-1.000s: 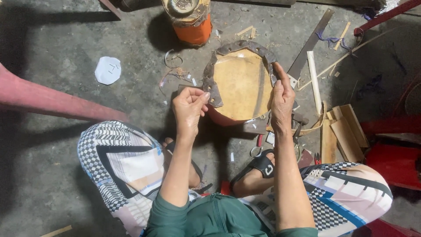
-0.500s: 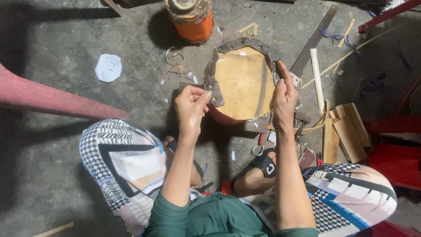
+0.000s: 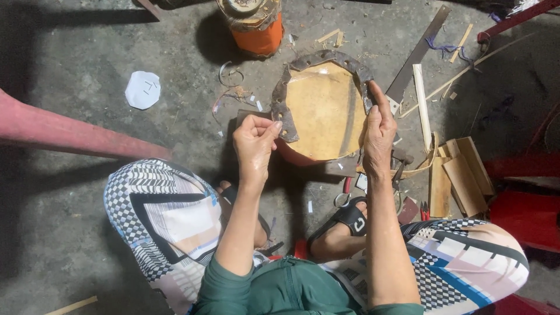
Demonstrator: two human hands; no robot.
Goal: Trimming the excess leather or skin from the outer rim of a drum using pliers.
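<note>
Far left: red beam crosses the concrete floor, white paper disc beyond it. Orange can at top centre, metal curls on the floor below it.

Left hand is pinched shut on the left edge of the skin, thumb and fingers gripping the dark punched flap by its holes. The skin is a round tan hide stretched over a drum, drum sitting on the floor between the knees, red shell showing under the hide. Dark edge strip runs around the top rim, wavy and loose.

Right hand is flat against the right rim, fingers straight and pressed on the edge, not closed around anything.

Handling judgement: hide looks thin, leathery, pliant at the flaps, taut in the centre; likely light, not slippery. Holes could tear if yanked. Best hold is the flap edge between holes, other hand bracing the rim.

Right of drum: saw blade, pale stick, wood pieces, pliers, red stool.
</note>
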